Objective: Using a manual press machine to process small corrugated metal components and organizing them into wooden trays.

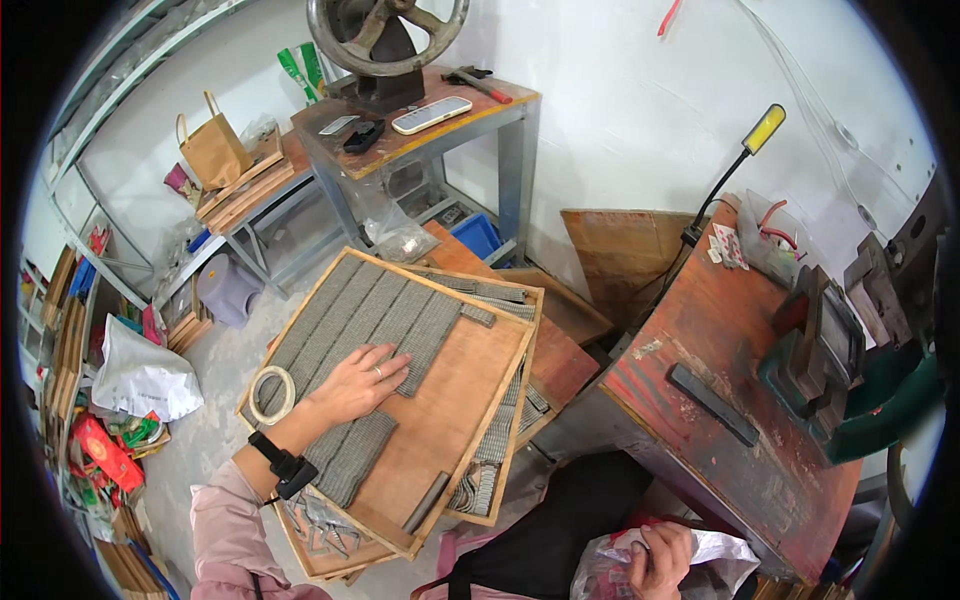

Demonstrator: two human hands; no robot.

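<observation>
My left hand point(362, 383) lies with its fingers stretched out on rows of small grey metal pieces point(365, 300), packed tightly side by side. These rows fill the left part of a shallow wooden tray point(465, 390); the tray's right part shows bare wood, with a short row of pieces point(478, 315) near the far edge and a dark bar point(427, 502) near the close edge. A roll of tape point(272, 394) rests by my left wrist on the tray's left side. At the lower edge, my right hand point(662, 562) has its fingers curled on a crinkled plastic bag point(605, 568) in my lap.
More wooden trays with grey pieces point(495, 440) are stacked beneath. On the right, a worn red-brown bench point(690, 340) holds a dark metal bar point(712, 403), a green vise-like machine point(850, 400) and a lamp point(765, 130). Behind stands a table with a handwheel press point(385, 60) and a hammer point(480, 86).
</observation>
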